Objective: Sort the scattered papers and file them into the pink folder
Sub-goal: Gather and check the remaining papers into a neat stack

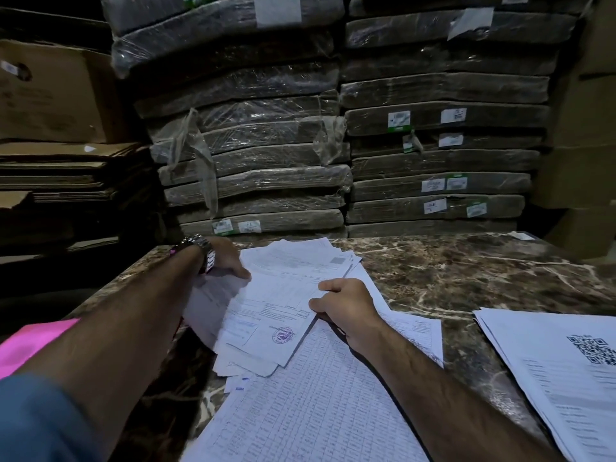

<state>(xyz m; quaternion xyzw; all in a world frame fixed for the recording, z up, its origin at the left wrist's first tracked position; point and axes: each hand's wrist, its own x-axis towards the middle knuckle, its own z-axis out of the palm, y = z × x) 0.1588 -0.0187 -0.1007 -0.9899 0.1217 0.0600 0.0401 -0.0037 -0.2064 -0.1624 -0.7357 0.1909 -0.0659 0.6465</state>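
Observation:
A loose bundle of white printed papers (283,295) lies slanted on the marble table (466,278). My left hand (226,258), with a metal watch on the wrist, grips the bundle's far left edge. My right hand (343,305) pinches its right edge, fingers curled on the top sheet. Under the bundle lies a large gridded sheet (310,401). A separate pile of papers with a QR code (560,368) sits at the right. The pink folder (30,345) shows at the left edge, partly hidden behind my left arm.
Stacks of plastic-wrapped flat bundles (333,145) rise right behind the table. Cardboard boxes (50,95) and flattened cartons stand at the left, more boxes at the right. Bare marble shows at the table's far right.

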